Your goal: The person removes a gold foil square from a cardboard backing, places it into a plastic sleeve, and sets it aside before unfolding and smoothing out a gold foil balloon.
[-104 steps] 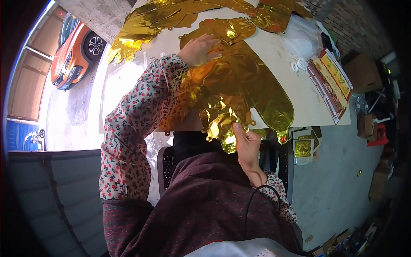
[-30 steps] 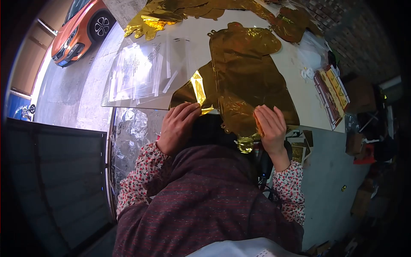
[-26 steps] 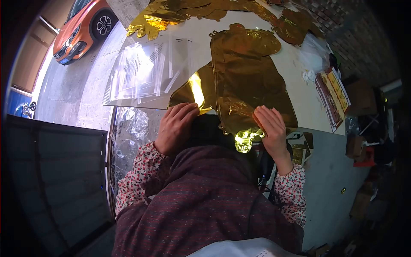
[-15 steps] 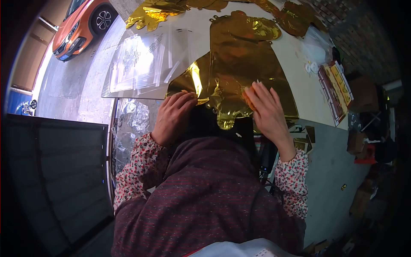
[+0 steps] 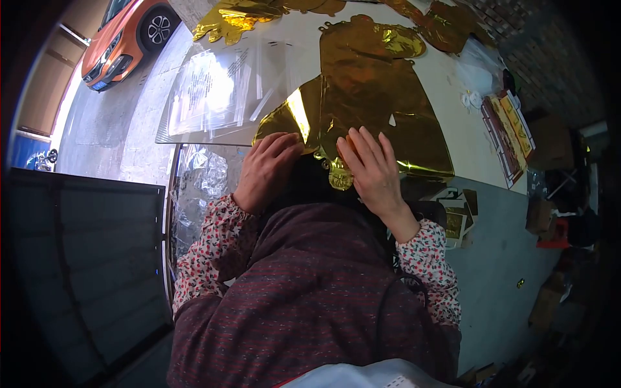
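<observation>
A large gold foil sheet (image 5: pixel 381 84) lies flat on the white table (image 5: pixel 466 149), its lower part reaching the near edge. My left hand (image 5: pixel 266 169) rests on the foil's lower left corner, its fingers together and curled at the edge; what they pinch, if anything, is hidden. My right hand (image 5: pixel 374 169) lies on the lower middle of the foil with its fingers spread. Between the hands, a small rounded foil tab (image 5: pixel 339 177) hangs over the near edge, close to my right fingertips.
Clear plastic bags (image 5: pixel 210 90) lie at the table's left. More gold foil pieces (image 5: pixel 446 29) are at the far side. A white plastic bag (image 5: pixel 479 68) and a printed colourful card stack (image 5: pixel 508 139) are at the right. An orange car (image 5: pixel 129 42) stands beyond the table.
My right hand has moved left across the foil toward the middle. The foil near the tab looks flatter. My left hand has barely moved.
</observation>
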Demonstrator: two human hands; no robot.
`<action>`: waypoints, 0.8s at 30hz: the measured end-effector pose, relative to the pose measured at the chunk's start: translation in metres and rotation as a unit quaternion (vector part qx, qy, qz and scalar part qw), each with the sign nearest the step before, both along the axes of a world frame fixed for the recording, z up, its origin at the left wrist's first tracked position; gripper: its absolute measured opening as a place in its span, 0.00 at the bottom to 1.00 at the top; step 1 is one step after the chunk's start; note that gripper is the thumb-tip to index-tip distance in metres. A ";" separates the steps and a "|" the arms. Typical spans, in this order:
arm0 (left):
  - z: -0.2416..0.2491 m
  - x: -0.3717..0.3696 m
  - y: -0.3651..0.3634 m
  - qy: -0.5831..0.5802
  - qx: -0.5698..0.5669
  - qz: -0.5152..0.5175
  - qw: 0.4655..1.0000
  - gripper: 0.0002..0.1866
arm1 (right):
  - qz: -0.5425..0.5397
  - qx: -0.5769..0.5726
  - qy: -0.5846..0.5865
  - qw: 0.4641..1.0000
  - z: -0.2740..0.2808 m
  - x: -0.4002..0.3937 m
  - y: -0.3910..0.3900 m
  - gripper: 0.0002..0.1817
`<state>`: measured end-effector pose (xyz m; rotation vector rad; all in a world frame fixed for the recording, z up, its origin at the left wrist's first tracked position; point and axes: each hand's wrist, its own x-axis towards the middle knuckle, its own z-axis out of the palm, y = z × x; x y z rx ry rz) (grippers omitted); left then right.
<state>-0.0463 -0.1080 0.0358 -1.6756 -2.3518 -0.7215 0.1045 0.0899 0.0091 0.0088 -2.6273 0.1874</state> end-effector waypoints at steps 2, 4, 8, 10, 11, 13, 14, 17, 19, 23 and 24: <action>0.000 0.000 0.000 0.000 0.001 0.002 1.000 0.13 | -0.001 -0.065 0.048 0.997 0.000 -0.006 0.002 0.22; 0.001 0.000 -0.001 0.001 -0.001 0.004 1.000 0.13 | -0.004 -0.129 0.065 0.990 0.001 -0.005 0.010 0.20; -0.003 -0.002 -0.001 0.012 0.007 0.003 1.000 0.12 | -0.061 -0.262 0.112 0.957 0.017 0.001 0.030 0.20; -0.003 -0.002 -0.002 0.011 0.011 0.003 1.000 0.12 | -0.069 -0.273 0.114 0.953 0.022 0.005 0.034 0.19; -0.003 -0.002 -0.002 0.010 0.011 0.003 1.000 0.11 | -0.069 -0.267 0.117 0.954 0.022 0.007 0.035 0.18; -0.002 -0.001 -0.001 0.011 0.014 0.001 1.000 0.11 | -0.058 -0.220 0.117 0.967 0.027 0.012 0.032 0.16; 0.000 -0.002 0.001 0.006 0.007 0.004 1.000 0.11 | -0.059 -0.183 0.113 0.975 0.026 0.016 0.029 0.15; 0.013 0.000 0.007 0.000 0.010 0.013 1.000 0.14 | -0.058 -0.089 0.097 0.990 0.017 0.028 0.018 0.13; 0.026 0.000 0.022 -0.104 0.052 0.034 0.993 0.15 | -0.059 -0.078 0.093 0.991 0.008 0.030 0.011 0.12; 0.025 -0.036 0.073 -0.187 0.075 0.047 0.978 0.25 | -0.030 -0.089 0.089 0.992 0.008 0.030 0.008 0.13; 0.030 -0.044 0.084 -0.249 0.053 0.061 0.965 0.27 | -0.013 -0.092 0.090 0.992 0.007 0.030 0.009 0.14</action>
